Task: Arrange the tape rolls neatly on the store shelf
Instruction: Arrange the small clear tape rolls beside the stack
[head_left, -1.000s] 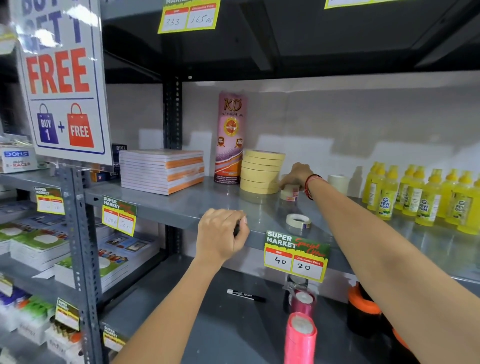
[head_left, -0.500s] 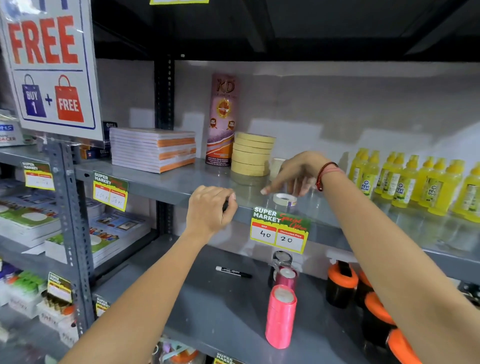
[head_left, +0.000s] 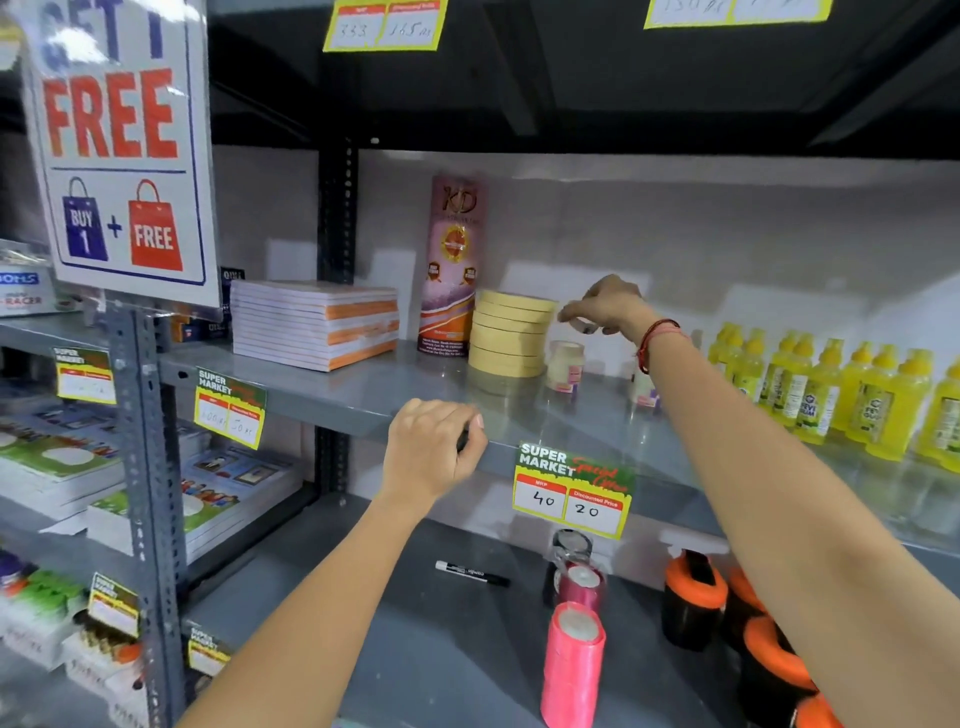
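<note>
A stack of wide yellow tape rolls (head_left: 511, 338) stands on the grey middle shelf (head_left: 384, 395). Right beside it is a short stack of small whitish tape rolls (head_left: 566, 364). My right hand (head_left: 602, 306) hovers just above that small stack, fingers apart and pointing down, with nothing in them. Another small roll (head_left: 644, 392) peeks out from behind my right forearm. My left hand (head_left: 431, 447) is closed in a fist against the shelf's front edge; a dark spot shows between thumb and fingers, and I cannot tell what it is.
A tall pink KD pack (head_left: 452, 265) and a pile of notebooks (head_left: 317, 322) stand left of the tapes, yellow gum bottles (head_left: 831, 384) on the right. Below lie a black marker (head_left: 472, 571), pink ribbon spools (head_left: 574, 660) and orange-black dispensers (head_left: 693, 597). A price tag (head_left: 571, 488) hangs on the edge.
My right hand took the small roll from the shelf's front edge back to the small stack beside the yellow rolls and now hovers over it. The left hand stayed put.
</note>
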